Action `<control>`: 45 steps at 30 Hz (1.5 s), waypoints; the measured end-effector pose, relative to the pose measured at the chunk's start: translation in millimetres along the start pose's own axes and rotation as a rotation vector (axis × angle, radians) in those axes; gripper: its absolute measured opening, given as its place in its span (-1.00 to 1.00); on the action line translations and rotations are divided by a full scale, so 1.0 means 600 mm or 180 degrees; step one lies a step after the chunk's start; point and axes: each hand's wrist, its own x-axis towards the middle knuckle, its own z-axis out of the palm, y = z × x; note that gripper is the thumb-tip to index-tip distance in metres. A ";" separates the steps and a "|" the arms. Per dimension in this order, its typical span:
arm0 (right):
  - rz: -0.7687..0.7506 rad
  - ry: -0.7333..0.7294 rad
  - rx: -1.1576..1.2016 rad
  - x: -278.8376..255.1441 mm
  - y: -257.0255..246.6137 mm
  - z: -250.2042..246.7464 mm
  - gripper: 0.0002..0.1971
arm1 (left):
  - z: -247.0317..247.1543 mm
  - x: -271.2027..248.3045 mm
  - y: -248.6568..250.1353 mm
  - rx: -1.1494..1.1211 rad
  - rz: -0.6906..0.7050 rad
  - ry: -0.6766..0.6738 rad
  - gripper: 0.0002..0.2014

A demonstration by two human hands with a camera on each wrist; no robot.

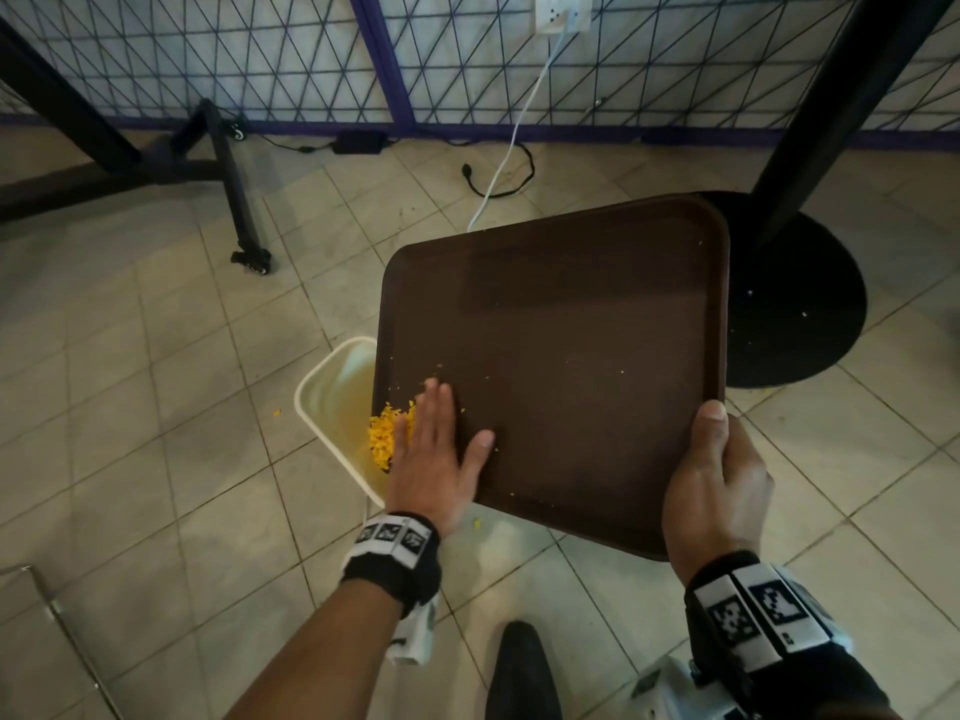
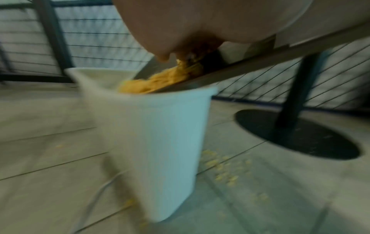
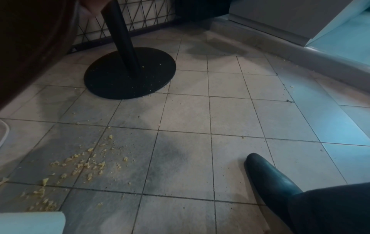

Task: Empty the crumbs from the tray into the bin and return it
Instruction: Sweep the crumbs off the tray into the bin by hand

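A dark brown tray (image 1: 571, 356) is tilted over a white bin (image 1: 332, 407) on the tiled floor, its low corner above the bin's mouth. A heap of yellow crumbs (image 1: 387, 439) lies at that corner; in the left wrist view the crumbs (image 2: 160, 82) slide off the tray edge (image 2: 260, 63) into the bin (image 2: 156, 142). My left hand (image 1: 434, 449) lies flat on the tray with straight fingers against the heap. My right hand (image 1: 714, 475) grips the tray's near right corner, thumb on top. The tray's dark underside (image 3: 30, 47) fills the right wrist view's left.
A black table pedestal with a round base (image 1: 795, 304) stands right behind the tray. Spilled crumbs (image 3: 80, 164) lie on the floor beside the bin. My black shoe (image 1: 522, 672) is near. Cables (image 1: 498, 174) and a wheeled frame leg (image 1: 244, 210) lie by the wire-grid wall.
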 end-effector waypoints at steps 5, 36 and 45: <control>-0.0023 0.0045 -0.0052 0.006 0.008 0.000 -0.53 | -0.018 -0.009 -0.058 0.0122 -0.0195 -0.0136 -0.15; -0.0039 0.0061 -0.0027 0.002 -0.010 -0.006 -0.63 | -0.002 -0.092 -0.011 0.0256 0.0225 -0.0247 -0.22; -0.0038 0.0050 -0.0023 0.000 -0.013 -0.004 -0.60 | 0.009 -0.178 0.117 0.0220 0.1514 -0.0404 -0.36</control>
